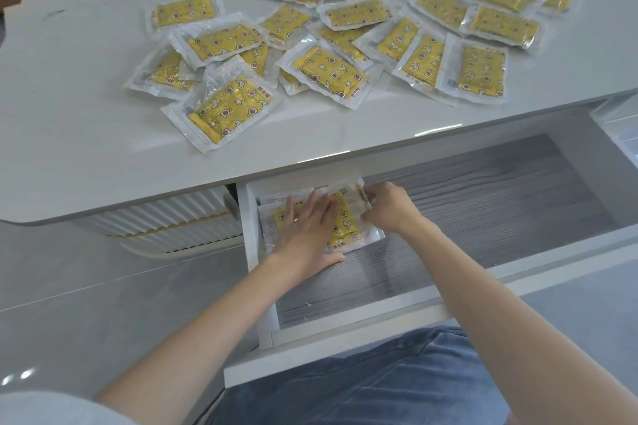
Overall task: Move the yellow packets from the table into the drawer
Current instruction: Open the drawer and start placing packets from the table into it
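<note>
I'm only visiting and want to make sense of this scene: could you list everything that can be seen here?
yellow packets on the table: some thirty, too overlapped for an exact count, yellow in clear wrap, scattered over the far part of the top
packets in the drawer: a few, the same yellow, far left corner, partly under the hands
table: one, pale grey, across the upper view
drawer: one, white walls, grey wood-grain floor, pulled open below the table edge
ribbed panel: one, white, under the table, left of the drawer
jeans: blue, bottom of the view
left hand: one, flat on the packets in the drawer
right hand: one, pinches one packet's edge
</note>
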`<move>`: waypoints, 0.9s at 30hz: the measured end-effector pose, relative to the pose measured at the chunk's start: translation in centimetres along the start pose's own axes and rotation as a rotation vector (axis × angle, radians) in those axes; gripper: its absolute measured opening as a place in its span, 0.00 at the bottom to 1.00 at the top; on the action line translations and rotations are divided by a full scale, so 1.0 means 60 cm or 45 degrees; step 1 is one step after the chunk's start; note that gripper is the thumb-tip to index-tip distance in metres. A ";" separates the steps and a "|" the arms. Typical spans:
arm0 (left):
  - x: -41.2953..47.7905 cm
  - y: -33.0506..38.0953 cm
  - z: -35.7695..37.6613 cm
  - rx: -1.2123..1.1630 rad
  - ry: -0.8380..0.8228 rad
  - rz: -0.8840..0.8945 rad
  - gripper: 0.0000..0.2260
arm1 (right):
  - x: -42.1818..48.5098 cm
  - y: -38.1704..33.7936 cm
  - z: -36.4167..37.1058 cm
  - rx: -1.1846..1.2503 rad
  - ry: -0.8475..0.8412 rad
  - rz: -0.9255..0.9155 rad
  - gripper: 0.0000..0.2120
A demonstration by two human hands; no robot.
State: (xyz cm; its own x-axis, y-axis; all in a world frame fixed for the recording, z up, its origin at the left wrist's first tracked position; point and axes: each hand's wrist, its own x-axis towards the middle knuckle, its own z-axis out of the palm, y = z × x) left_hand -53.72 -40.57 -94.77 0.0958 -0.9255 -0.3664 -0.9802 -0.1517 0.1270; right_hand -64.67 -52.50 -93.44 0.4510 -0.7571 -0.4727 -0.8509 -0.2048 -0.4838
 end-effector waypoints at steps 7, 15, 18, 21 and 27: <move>0.005 -0.002 -0.003 0.002 0.019 0.020 0.43 | -0.003 0.009 0.002 -0.110 -0.110 -0.077 0.30; -0.023 -0.028 -0.006 -0.010 0.019 -0.009 0.51 | -0.032 -0.001 -0.009 -0.167 -0.068 -0.206 0.41; -0.025 -0.032 -0.008 0.021 -0.009 -0.019 0.49 | -0.040 -0.005 -0.002 -0.348 -0.250 -0.251 0.43; -0.018 -0.034 -0.015 0.043 0.002 -0.026 0.46 | -0.039 -0.006 0.000 -0.417 -0.188 -0.264 0.43; -0.010 -0.038 -0.028 0.083 -0.032 0.010 0.48 | -0.043 -0.018 0.005 -0.536 -0.119 -0.260 0.42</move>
State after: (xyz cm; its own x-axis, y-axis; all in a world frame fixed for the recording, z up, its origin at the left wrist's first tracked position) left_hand -51.27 -40.22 -93.29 0.0844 -0.9176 -0.3885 -0.9902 -0.1209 0.0703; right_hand -64.84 -50.13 -91.91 0.6260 -0.6202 -0.4726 -0.7690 -0.5916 -0.2423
